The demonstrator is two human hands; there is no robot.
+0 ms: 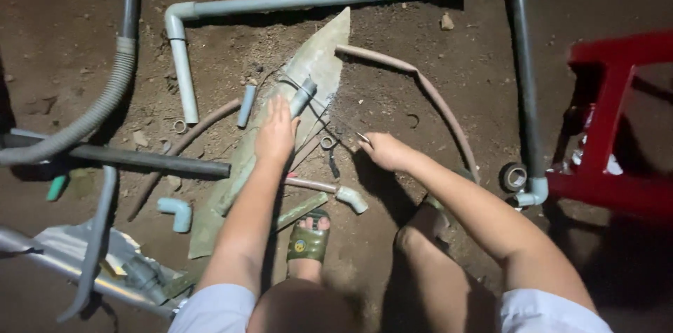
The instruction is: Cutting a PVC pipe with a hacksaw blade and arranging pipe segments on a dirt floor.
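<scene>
Left grip (275, 133) wrapped around short grey pipe (303, 97), pressing it on flat stone slab (319, 59) on dirt floor (392, 17), right grip (382, 151) pinched closed on thin blade (336, 123) touching pipe, my sandal (308, 240) below slab.

Outdoor work spot, bare dirt ground (420, 17), scattered plastic pipes (315, 0)
</scene>
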